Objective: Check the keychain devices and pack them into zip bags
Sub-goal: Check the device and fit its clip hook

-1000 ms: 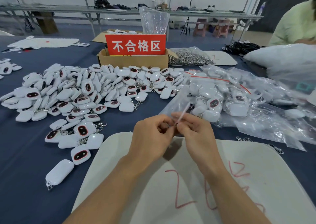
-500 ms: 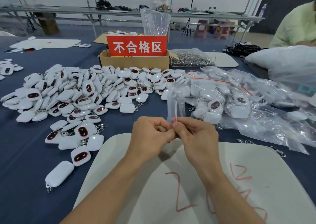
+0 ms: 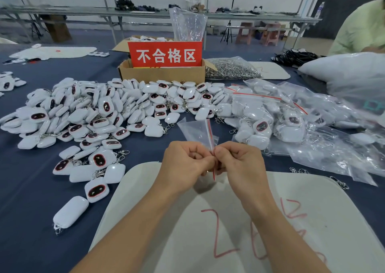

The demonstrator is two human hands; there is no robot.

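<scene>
Nearest the viewer, a white pad (image 3: pixel 187 241) scrawled with red numerals lies on a dark blue table (image 3: pixel 31 189). Above its far edge the left hand (image 3: pixel 185 162) and right hand (image 3: pixel 239 162) meet, knuckles up and fingers curled in, together pinching the red-striped mouth of a small clear zip bag (image 3: pixel 196 130). The bag looks empty and sticks up and away from the fingertips. This appears to be the opening step: next the seal must be pulled apart and a device dropped in. Beyond, to the left, sprawls a heap of loose white keychain devices (image 3: pixel 104 114). To the right lie filled bags (image 3: pixel 291 123). Farther back stands a cardboard box (image 3: pixel 162 75) with a red sign (image 3: pixel 165 54).
</scene>
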